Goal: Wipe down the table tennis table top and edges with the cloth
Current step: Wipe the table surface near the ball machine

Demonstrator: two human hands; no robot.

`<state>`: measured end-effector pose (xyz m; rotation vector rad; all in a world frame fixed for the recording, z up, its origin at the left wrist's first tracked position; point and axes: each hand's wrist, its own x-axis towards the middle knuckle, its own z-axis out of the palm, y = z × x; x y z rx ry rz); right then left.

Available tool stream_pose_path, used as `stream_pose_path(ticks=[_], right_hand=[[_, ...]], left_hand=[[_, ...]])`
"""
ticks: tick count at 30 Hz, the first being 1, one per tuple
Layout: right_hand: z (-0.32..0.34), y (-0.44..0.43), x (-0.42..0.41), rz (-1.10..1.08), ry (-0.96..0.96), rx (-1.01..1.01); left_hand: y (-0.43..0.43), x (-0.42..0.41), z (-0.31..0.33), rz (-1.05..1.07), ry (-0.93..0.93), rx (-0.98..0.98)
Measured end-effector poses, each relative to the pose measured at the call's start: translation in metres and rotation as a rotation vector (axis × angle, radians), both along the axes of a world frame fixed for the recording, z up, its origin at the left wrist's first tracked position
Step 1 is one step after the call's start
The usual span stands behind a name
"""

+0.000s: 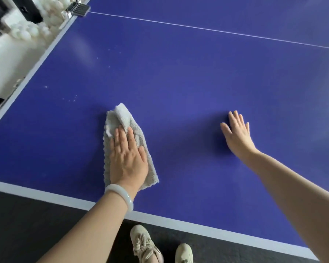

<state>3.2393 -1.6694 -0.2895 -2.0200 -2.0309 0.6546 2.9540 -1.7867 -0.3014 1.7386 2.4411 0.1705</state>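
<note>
**Mia:** What is the biggest thing here?

**Ben:** The blue counter. The grey cloth lies flat on it, near the white edge stripe on the person's side.

**Mia:** What is on the near side of the cloth, past that stripe?

**Ben:** A dark floor. 2 tan shoes stand on it, 1 just beside the other.

**Mia:** Who has the cloth?

**Ben:** The left hand. It lies on top of the cloth with straight fingers and presses it down. Its grip is released, because no finger curls round the cloth. The far end of the cloth sticks out past the fingertips and is folded over.

**Mia:** And the other hand?

**Ben:** The right hand is well to the right of the cloth. It rests flat on the bare blue top with its fingers spread. Its grip is released too, and it holds nothing.

**Mia:** What is on the wrist?

**Ben:** A pale bracelet, just behind the cloth's near end.

**Mia:** And far away?

**Ben:** Far past the cloth, a thin white line runs across the blue top. At its left end sits a dark clamp. Beside it is a blurry heap of white balls.

**Mia:** Anything tiny?

**Ben:** Small white specks, just left of the cloth's far end.
</note>
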Motion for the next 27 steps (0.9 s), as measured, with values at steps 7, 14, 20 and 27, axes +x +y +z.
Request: stream_pose_path(ticks=[7, 14, 20, 27], right_hand=[[-0.008, -0.004, 0.015, 0.09, 0.017, -0.136], [-0.017, -0.026, 0.014, 0.172, -0.283, 0.053], [-0.022, -0.03, 0.01, 0.167, -0.337, 0.104], [-0.023, -0.03, 0.012, 0.147, -0.312, 0.121]], left_hand=[[-0.076, 0.209, 0.004, -0.568, -0.03, 0.014], [-0.082, 0.124, -0.002, -0.731, 0.004, 0.139], [-0.054, -0.031, -0.002, -0.221, 0.043, 0.013], [-0.042, -0.005, 0.003, 0.031, 0.055, -0.012]])
